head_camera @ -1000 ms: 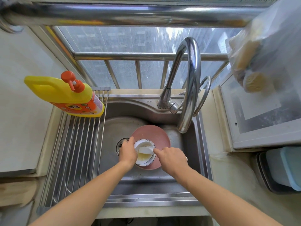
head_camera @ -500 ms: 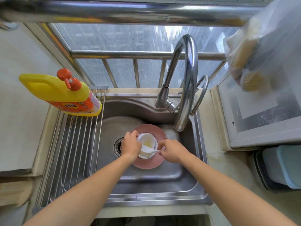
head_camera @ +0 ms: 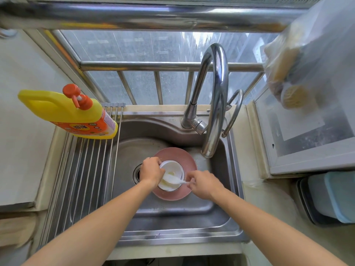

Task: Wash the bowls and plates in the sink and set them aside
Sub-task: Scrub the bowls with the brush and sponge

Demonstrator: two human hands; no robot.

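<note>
A stainless-steel sink is shown from above, with a pink plate lying flat on its floor, just right of the drain, and a white bowl standing upright on that plate. The bowl's left rim is gripped by the left hand, whose fingers are curled over the edge. A white spoon is pinched at its handle end by the right hand, the fingers bunched closely round it; the spoon's head lies inside the bowl. A pale yellowish residue is visible at the bottom of the bowl, so the bowl is judged unwashed. No water is seen running from the faucet, whose spout ends above the plate's right edge. The task is therefore judged to be at an early stage: the spoon is probably being cleared out first, and both bowl and plate remain to be washed and set aside. Nothing washed is seen on the roll-up drying rack to the left, which carries only a yellow detergent bottle at its far end. Whether further dishes lie beneath the plate cannot be told.
</note>
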